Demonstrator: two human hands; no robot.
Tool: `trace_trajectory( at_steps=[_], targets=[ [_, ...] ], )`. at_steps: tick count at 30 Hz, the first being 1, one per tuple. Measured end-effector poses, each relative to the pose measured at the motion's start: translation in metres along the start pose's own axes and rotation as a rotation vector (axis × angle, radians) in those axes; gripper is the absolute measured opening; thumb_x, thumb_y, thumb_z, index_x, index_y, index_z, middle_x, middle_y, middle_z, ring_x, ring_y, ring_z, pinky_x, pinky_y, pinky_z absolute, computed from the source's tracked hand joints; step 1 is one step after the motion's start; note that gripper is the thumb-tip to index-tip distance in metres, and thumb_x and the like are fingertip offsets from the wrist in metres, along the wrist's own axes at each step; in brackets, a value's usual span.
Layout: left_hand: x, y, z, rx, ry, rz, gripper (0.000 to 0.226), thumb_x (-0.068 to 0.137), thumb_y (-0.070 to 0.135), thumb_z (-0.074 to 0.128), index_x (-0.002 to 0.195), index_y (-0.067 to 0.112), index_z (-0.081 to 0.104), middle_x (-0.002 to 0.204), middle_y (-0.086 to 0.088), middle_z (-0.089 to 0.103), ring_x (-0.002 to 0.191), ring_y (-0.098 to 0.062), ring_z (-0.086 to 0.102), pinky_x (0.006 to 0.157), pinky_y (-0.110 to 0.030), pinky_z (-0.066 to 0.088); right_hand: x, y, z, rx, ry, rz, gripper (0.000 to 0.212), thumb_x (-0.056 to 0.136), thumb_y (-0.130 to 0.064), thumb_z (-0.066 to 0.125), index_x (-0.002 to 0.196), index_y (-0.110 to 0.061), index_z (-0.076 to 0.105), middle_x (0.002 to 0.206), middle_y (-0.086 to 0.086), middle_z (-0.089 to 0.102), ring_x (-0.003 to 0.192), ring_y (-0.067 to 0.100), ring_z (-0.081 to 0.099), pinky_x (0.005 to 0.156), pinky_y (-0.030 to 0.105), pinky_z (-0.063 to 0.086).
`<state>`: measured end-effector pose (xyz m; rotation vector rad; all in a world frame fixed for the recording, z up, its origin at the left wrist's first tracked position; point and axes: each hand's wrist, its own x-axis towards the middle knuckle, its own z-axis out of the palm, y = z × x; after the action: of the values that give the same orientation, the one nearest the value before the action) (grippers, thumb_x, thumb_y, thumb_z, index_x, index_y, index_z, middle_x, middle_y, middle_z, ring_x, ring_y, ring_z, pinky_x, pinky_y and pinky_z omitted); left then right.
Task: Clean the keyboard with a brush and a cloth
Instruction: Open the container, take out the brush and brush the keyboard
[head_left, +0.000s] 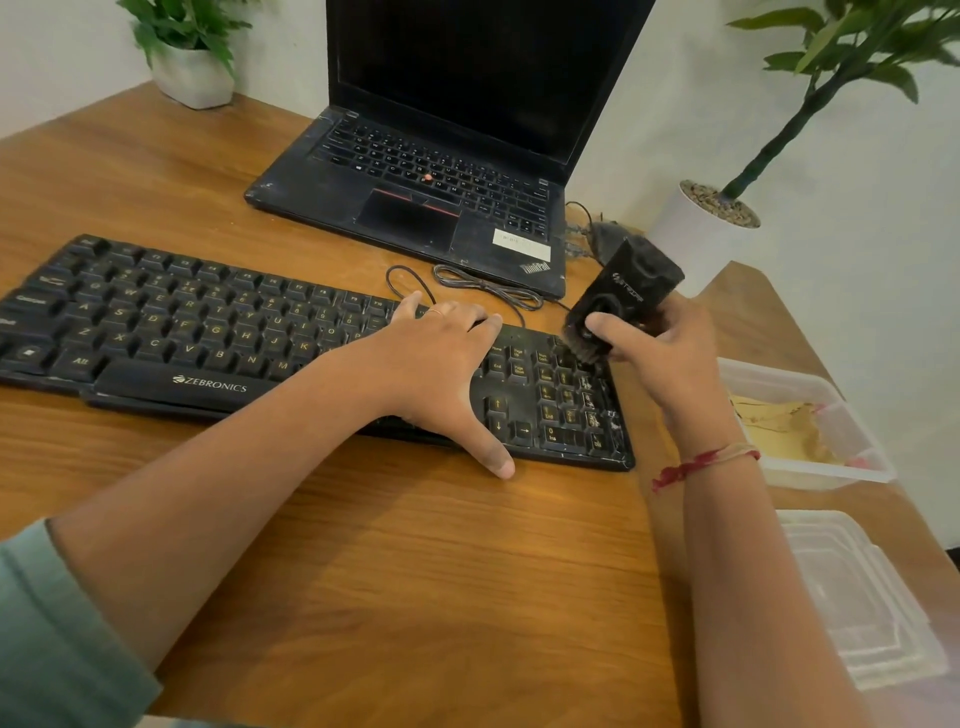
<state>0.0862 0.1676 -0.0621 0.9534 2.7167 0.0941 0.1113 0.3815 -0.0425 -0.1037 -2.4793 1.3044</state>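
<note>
**Keyboard (208, 332): brushing the numpad end**

The keyboard lies flat on the table (363, 545), in front of the open laptop (415, 171), with its cable looped between the two.

Step in hand, as a judgement: dry brushing of the number pad. To do it well:
- Keep the left palm's weight on the board so it can't skid.
- Use short strokes along the key gaps, bristles angled, pushing debris toward the right edge and off. Don't drive it back into the letter block.
- Use light pressure, because the caps look worn and dusty.
- Cloth comes after. A yellowish thing in the clear tub (810, 470) on the right may be it, but that can't be confirmed.

Hands:
- The left hand (441, 358) is spread wide and flat. Its fingers rest over the keys left of the numpad, the thumb hangs over the near edge toward the table, and it holds nothing.
- The right hand (660, 358) is wrapped round the lower body of the black brush (628, 291), thumb across its front. The bristles point down and touch the top of the numpad.
</note>
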Motion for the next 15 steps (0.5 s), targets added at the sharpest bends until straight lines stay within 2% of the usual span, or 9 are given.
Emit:
trace_trajectory(
  at_steps=[2,3,5,7,9,12,15],
  targets=[
    [0.001,0.0,0.001,0.003,-0.002,-0.002,0.143,0.052,0.092,0.056,0.157,0.016,-0.004,0.164,-0.001,0.002,0.151,-0.022,0.0,0.119,-0.058,-0.001,-0.004,-0.001,0.0,0.147,-0.123,0.069,0.019,0.078,-0.014,0.075,0.088,-0.024,0.062,0.087,-0.007,0.068,0.081,0.008,0.066,0.068,0.028,0.057],
    [0.001,0.0,0.001,0.003,-0.004,-0.003,0.143,0.051,0.092,0.056,0.157,0.016,-0.004,0.164,0.0,0.002,0.151,-0.021,0.0,0.119,-0.058,-0.001,-0.005,0.0,0.0,0.134,-0.141,0.083,0.02,0.077,-0.015,0.075,0.087,-0.026,0.061,0.087,-0.006,0.068,0.084,0.01,0.066,0.07,0.03,0.057],
    [0.001,0.0,0.0,0.004,-0.01,-0.002,0.143,0.051,0.092,0.056,0.157,0.017,-0.004,0.164,0.0,0.002,0.151,-0.021,-0.001,0.12,-0.058,-0.002,-0.002,0.003,0.0,0.034,-0.06,0.077,0.02,0.076,-0.019,0.076,0.088,-0.027,0.062,0.089,-0.008,0.067,0.089,0.015,0.066,0.077,0.037,0.057],
    [0.0,0.0,0.0,0.001,-0.012,-0.002,0.143,0.049,0.092,0.055,0.157,0.017,-0.004,0.164,0.001,0.002,0.151,-0.021,0.0,0.12,-0.057,-0.002,-0.001,0.003,-0.003,-0.09,0.038,0.03,0.019,0.077,-0.024,0.076,0.09,-0.028,0.062,0.087,-0.013,0.066,0.087,0.009,0.064,0.081,0.038,0.055],
    [0.0,0.0,-0.001,0.002,-0.016,-0.005,0.146,0.045,0.094,0.049,0.157,0.017,-0.004,0.164,0.0,0.002,0.151,-0.021,0.001,0.12,-0.057,-0.002,-0.004,-0.002,-0.005,-0.108,0.065,-0.006,0.018,0.076,-0.026,0.075,0.086,-0.033,0.061,0.085,-0.015,0.066,0.085,0.01,0.064,0.081,0.04,0.055],
    [0.0,-0.001,-0.002,0.005,-0.015,-0.003,0.148,0.038,0.093,0.042,0.157,0.017,-0.003,0.164,0.0,0.003,0.15,-0.022,0.003,0.12,-0.056,-0.002,-0.01,-0.013,-0.006,0.117,0.116,0.013,0.021,0.076,-0.02,0.077,0.083,-0.031,0.06,0.083,-0.01,0.067,0.085,0.017,0.065,0.073,0.034,0.056],
    [-0.001,-0.001,-0.001,-0.001,-0.004,0.001,0.148,0.039,0.093,0.043,0.157,0.016,-0.001,0.162,-0.001,0.007,0.15,-0.022,0.006,0.12,-0.056,-0.001,-0.022,-0.027,-0.013,0.432,0.154,0.057,0.023,0.078,-0.014,0.074,0.097,-0.019,0.061,0.092,-0.005,0.068,0.089,0.015,0.066,0.065,0.023,0.053]
  ],
)
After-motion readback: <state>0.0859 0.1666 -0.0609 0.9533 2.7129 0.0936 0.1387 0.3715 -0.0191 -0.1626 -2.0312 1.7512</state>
